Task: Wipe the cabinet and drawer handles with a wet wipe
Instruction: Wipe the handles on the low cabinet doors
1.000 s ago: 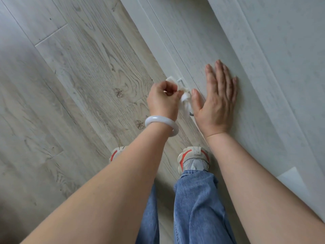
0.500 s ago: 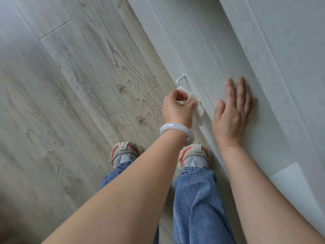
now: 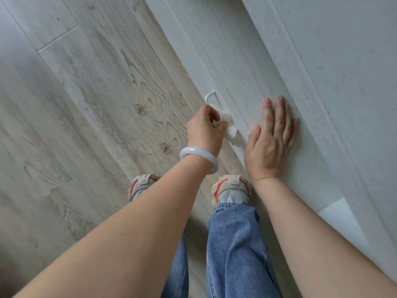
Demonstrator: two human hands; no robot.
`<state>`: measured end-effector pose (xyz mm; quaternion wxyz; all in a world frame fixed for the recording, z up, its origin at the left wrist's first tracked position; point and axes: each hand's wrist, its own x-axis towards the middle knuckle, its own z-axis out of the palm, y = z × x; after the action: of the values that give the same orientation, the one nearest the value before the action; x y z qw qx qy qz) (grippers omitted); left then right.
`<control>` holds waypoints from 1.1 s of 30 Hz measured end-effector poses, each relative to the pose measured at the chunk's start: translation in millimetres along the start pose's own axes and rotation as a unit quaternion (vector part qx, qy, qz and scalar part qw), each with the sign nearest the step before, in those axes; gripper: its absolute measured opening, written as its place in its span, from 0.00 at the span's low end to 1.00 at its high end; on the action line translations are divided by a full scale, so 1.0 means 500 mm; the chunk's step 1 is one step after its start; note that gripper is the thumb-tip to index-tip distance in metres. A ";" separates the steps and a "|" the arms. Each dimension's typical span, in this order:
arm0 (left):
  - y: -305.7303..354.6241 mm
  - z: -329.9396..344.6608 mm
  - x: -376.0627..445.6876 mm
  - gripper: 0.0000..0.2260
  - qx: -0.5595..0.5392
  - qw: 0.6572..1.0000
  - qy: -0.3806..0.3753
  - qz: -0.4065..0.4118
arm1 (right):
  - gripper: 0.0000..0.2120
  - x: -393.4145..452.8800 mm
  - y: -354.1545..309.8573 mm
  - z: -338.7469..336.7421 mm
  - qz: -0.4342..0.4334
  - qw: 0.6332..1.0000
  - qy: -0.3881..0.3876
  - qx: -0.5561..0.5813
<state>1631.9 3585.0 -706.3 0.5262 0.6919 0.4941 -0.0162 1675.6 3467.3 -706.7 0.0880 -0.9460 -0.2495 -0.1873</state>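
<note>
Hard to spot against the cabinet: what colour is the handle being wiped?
White, like the cabinet front; the handle shows in the head view.

white wipe (image 3: 228, 127), white handle (image 3: 209, 96), blue jeans (image 3: 236, 244), grey wood-grain floor (image 3: 86, 104).

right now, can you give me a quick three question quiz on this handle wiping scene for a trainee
1. True or false: the right hand lies flat and open on the cabinet front.
2. Which hand holds the wet wipe on the handle? A) left hand B) right hand C) neither
3. Fill in: the left hand wears a pale ______ on its wrist.

Key
1. True; its fingers are spread against the panel, holding nothing.
2. A; the left hand pinches the wipe around the white handle, whose far end shows bare beyond the wipe.
3. Bangle.
</note>
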 end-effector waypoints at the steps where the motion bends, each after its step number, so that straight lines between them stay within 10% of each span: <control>1: 0.005 -0.007 0.010 0.12 0.009 1.000 0.013 0.004 | 0.10 -0.001 0.001 0.001 -0.004 1.000 0.005 0.002; 10: 0.066 -0.069 0.083 0.04 0.062 0.998 0.002 0.031 | 0.12 0.012 -0.009 -0.022 -0.005 1.000 -0.007 0.019; 18: -0.005 -0.006 0.018 0.09 -0.192 0.965 0.027 -0.177 | 0.12 0.008 -0.008 -0.014 0.020 0.998 -0.022 0.063; 33: -0.031 0.032 -0.011 0.07 -0.264 0.943 -0.028 -0.199 | 0.21 0.055 -0.050 0.032 0.039 0.995 -0.078 0.038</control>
<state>1626.3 3568.9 -721.5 0.6900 0.4146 0.5933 -0.0090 1690.3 3504.9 -708.4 0.1108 -0.9627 -0.2258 -0.0996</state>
